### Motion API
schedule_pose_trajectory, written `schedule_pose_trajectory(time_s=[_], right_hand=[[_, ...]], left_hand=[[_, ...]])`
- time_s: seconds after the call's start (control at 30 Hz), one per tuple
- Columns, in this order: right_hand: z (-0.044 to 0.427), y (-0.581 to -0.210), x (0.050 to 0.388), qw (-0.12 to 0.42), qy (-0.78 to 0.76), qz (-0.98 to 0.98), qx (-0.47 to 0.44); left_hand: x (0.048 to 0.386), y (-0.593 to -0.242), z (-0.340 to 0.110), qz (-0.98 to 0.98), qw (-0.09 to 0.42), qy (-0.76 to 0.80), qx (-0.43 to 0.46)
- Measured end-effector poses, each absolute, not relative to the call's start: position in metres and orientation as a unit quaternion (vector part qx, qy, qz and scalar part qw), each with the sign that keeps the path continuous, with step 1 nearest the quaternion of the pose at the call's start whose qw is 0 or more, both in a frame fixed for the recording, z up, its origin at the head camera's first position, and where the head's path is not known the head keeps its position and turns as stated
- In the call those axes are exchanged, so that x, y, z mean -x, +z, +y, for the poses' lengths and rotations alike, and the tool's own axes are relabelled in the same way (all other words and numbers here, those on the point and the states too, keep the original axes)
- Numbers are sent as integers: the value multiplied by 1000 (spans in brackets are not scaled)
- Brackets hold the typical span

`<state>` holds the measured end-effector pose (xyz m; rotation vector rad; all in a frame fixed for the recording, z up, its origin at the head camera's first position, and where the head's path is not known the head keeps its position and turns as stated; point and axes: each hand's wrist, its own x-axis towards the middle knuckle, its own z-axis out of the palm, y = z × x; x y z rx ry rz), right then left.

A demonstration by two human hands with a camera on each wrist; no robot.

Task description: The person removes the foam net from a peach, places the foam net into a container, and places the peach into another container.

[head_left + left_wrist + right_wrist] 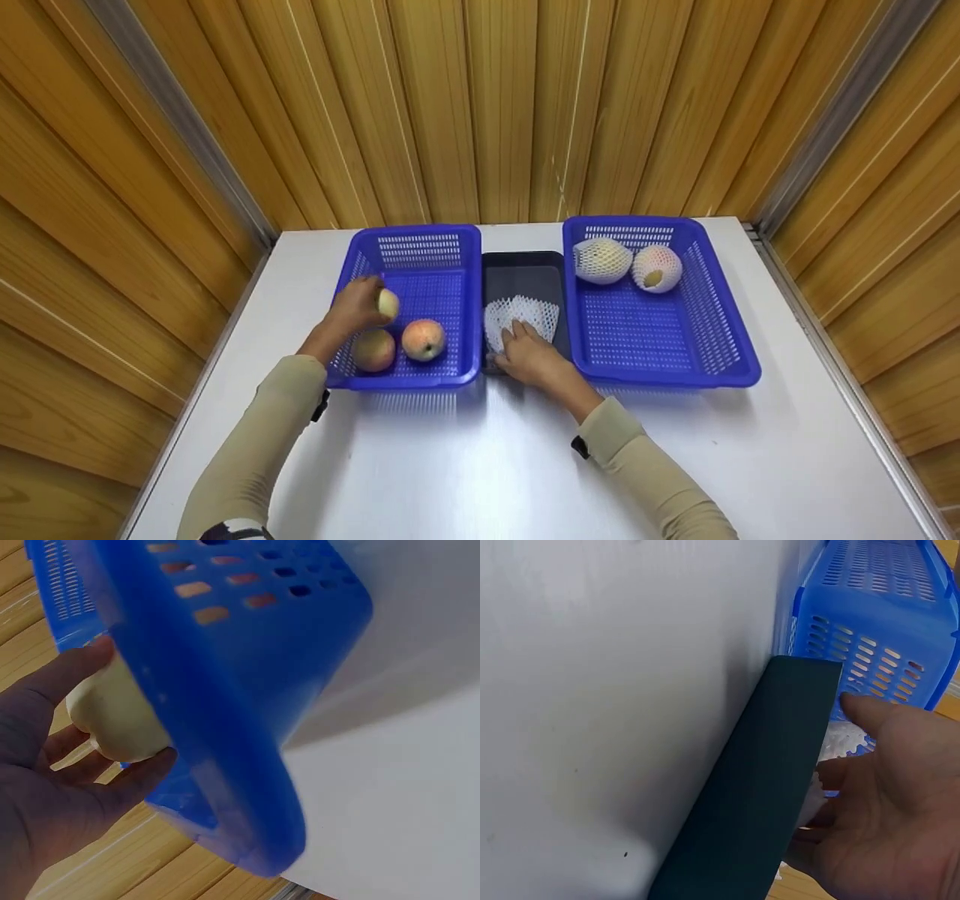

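My left hand [361, 304] grips a pale yellow apple [120, 709] between thumb and fingers, inside the left blue basket [469, 300] near its left rim. A reddish fruit [373, 350] and an orange-red fruit [424, 340] lie below in that basket. At the black tray [523, 274] in the middle, my right hand [531, 356] touches the white foam nets [536, 309] with its fingers. In the right wrist view the thumb of the right hand [900, 780] stands apart from the fingers, and the tray wall partly hides the fingertips.
Right of the tray stands another blue basket [739, 337]. Two fruits in foam nets, a yellowish one [602, 260] and a reddish one [658, 268], lie at its back. Wood-patterned panels [502, 112] enclose the white table [480, 465] at the back and sides.
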<state>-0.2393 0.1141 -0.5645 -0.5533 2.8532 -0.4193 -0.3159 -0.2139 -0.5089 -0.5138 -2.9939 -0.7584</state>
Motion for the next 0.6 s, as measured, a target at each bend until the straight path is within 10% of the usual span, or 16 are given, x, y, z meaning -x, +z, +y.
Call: schedule_pose_trajectory(time_s=[0.6], right_hand=[[114,-571,235,76,-124,966,213]], left_hand=[[324,-528,-202,-969,-103,-189,126]])
